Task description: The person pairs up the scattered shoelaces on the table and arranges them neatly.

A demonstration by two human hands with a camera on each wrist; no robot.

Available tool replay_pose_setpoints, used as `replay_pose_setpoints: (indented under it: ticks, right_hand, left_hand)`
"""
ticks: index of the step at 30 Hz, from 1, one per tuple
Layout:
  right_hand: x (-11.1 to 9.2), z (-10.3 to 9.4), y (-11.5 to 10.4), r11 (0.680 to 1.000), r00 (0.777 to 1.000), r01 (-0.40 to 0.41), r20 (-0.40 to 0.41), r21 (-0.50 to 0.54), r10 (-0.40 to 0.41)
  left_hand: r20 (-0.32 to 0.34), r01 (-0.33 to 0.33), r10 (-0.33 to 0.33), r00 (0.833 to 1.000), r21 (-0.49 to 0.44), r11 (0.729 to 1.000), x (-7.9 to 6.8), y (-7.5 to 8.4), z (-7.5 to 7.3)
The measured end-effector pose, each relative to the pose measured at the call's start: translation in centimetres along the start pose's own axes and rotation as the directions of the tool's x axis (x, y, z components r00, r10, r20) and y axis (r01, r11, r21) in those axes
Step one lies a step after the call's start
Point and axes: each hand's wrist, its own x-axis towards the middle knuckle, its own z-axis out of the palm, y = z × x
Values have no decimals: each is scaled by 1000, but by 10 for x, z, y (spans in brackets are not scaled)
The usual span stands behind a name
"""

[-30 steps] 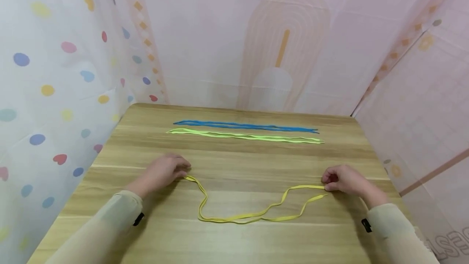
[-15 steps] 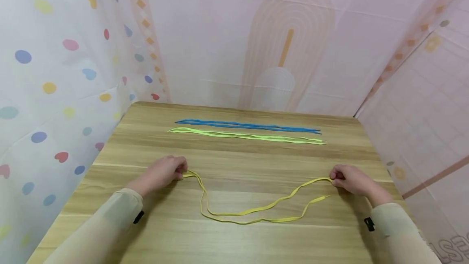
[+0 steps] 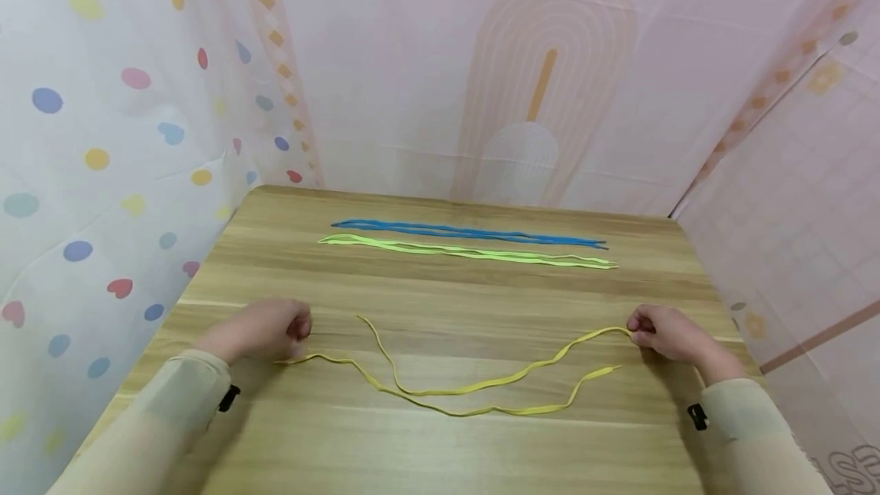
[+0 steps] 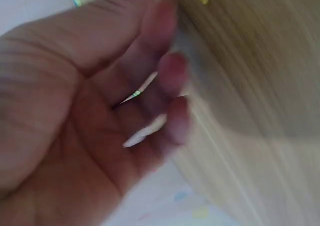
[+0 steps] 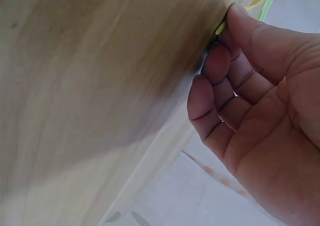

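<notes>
Two flat yellow shoelaces lie loosely across the near half of the wooden table. My left hand (image 3: pixel 270 328) pinches the left end of the front yellow shoelace (image 3: pixel 454 413); its yellow tip shows at the top of the left wrist view, where the fingers are curled. At the right, my right hand (image 3: pixel 668 334) pinches the right end of the back yellow shoelace (image 3: pixel 481 386) between thumb and forefinger, and the tip pokes out in the right wrist view. The back lace's left end and the front lace's right end lie free on the wood.
Farther back lie blue shoelaces (image 3: pixel 467 233), stretched out sideways. Lime-green shoelaces (image 3: pixel 474 252) run alongside, just in front of them. Printed curtains (image 3: pixel 385 82) stand behind the wooden table (image 3: pixel 440 457) and along both sides.
My left hand has moved left and toward me, drawing the front lace's end apart from the back lace's. The right hand has lifted its lace end slightly outward and back.
</notes>
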Motion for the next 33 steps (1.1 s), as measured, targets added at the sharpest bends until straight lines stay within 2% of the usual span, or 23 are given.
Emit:
replay_pose_setpoints:
  ticks: [3,6,10,15,19,23,25,29,31,33]
  right_hand:
    - [1,1,-2,999,999,39,-26,0,-39]
    - [4,2,-5,996,995,91,-47,0,-91]
    - [8,6,-9,992,991,129,-35,9,-129]
    - [8,8,-11,993,993,115,-26,7,-115]
    - [5,7,-9,996,995,94,-31,11,-93]
    - [3,1,-5,998,995,68,-68,-8,-68]
    - [4,-4,-4,999,994,40,-99,-16,-41]
    - [7,-15,-4,997,983,9,-183,-74,-22]
    - [10,-19,-4,995,974,-1,-227,-103,-23]
    - [15,-22,-5,993,966,-21,-259,-120,-11]
  left_hand:
    - [-108,-31,37,993,53,998,15,11,2]
    - [-181,-99,119,976,118,988,32,26,5]
    - [-166,-162,192,967,180,970,49,40,13]
    - [-124,-180,208,970,205,962,58,43,21]
    - [-140,-149,176,974,187,971,55,36,21]
    - [-214,-84,111,970,132,988,46,23,14]
    - [-268,-46,77,960,123,991,43,15,7]
    - [-377,8,50,925,151,988,39,0,-8]
    - [-410,29,49,911,181,983,39,-6,-14]
    - [-427,47,42,903,197,979,40,-11,-17]
